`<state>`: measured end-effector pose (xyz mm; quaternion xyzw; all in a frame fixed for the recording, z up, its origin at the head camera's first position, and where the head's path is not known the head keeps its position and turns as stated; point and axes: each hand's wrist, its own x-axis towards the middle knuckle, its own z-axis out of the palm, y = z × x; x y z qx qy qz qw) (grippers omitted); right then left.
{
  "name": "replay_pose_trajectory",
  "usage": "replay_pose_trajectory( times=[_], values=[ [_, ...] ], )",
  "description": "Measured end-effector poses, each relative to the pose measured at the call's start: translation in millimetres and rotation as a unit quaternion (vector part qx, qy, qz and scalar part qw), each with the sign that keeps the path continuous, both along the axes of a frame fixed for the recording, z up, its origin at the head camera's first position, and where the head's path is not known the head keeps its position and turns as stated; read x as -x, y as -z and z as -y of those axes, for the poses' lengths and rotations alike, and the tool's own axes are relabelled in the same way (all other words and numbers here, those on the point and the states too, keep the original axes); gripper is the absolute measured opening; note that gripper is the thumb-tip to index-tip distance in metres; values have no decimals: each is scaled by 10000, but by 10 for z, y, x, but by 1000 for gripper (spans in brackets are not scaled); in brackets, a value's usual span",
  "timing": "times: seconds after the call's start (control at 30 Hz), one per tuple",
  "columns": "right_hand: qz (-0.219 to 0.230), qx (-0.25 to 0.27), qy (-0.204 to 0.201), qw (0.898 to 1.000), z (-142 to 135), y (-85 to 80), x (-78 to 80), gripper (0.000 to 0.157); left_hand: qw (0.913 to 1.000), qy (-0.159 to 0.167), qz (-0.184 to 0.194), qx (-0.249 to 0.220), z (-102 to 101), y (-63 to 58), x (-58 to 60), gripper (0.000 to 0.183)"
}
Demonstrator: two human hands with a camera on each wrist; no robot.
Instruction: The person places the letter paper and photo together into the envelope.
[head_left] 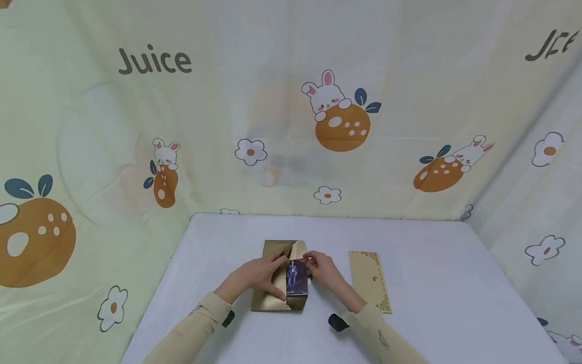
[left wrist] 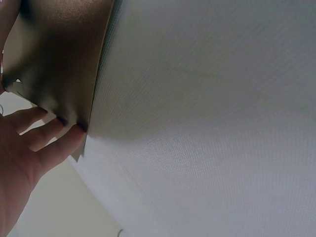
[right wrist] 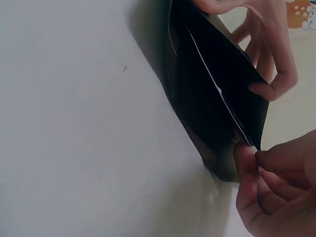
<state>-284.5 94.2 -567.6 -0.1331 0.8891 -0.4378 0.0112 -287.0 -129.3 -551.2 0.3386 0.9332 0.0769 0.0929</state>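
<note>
A gold envelope [head_left: 273,303] lies on the table, its mouth spread apart on the right side. My left hand [head_left: 259,273] is on the envelope, thumb and index finger hooked over the edge of its mouth; in the right wrist view that left hand [right wrist: 269,44] holds the upper wall away from the lower one. Between finger and thumb, my right hand [head_left: 322,268] pinches a photo card [head_left: 297,278] with a standing figure on a dark purple ground. Seen from the right wrist, the card [right wrist: 217,89] is a thin edge inside the dark mouth of the envelope.
A cream card [head_left: 370,280] with ornate gold corners lies to the right, beside my right forearm. The white-covered table [head_left: 427,283] ends at a printed curtain [head_left: 282,101] behind and at the sides. Dark wrist cameras [head_left: 338,322] sit under both sleeves.
</note>
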Motion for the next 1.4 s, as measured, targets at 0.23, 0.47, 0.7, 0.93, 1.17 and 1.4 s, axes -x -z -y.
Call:
replay_pose_trajectory(
  times=[0.23, 0.47, 0.7, 0.93, 1.17, 1.4],
  values=[
    [162, -102, -285, 9994, 155, 9, 19, 25, 10000, 36, 10, -35, -3, -25, -21, 92],
    [360, -70, -576, 9977, 293, 37, 31, 24, 9999, 107, 6, -45, 3, -43, -34, 92],
    [184, -148, -710, 9972, 375, 33, 30, 21, 9999, 133, 6, -53, 1, -47, -41, 90],
    [124, -227, -682, 9973, 394, 53, 32, 18, 9999, 129, -32, 8, 4, -50, -45, 94],
    [-222, -551, -610, 9964, 370, 14, 5, 22, 9999, 139, -42, 24, -1, -46, -45, 94],
    [-700, -895, -435, 9926, 226, -47, -63, 36, 10000, 39, 34, 80, 0, -55, -30, 93]
  ],
)
